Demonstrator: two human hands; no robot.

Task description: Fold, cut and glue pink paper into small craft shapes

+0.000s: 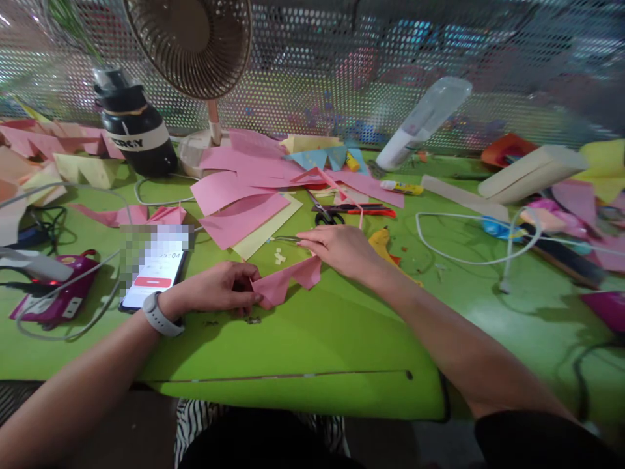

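Observation:
My left hand (227,286), a pale watch on its wrist, pinches the left end of a folded pink paper strip (276,284) with a zigzag lower edge. At the strip's right end lies my right hand (342,249), closed on thin metal tweezers (287,238) whose tip points left. Just below the tweezers, small pale yellow bits (280,256) are scattered on the green tabletop (312,345). Behind my right hand are black-handled scissors (329,217) and a red-and-black cutter (371,212).
A lit phone (155,273) lies left of my left hand, near a purple power strip (81,286) with cables. Pink paper sheets (247,218), a black bottle (139,133), a fan (193,39) and a tilted clear bottle (424,120) stand behind. A white cable (459,260) loops at right.

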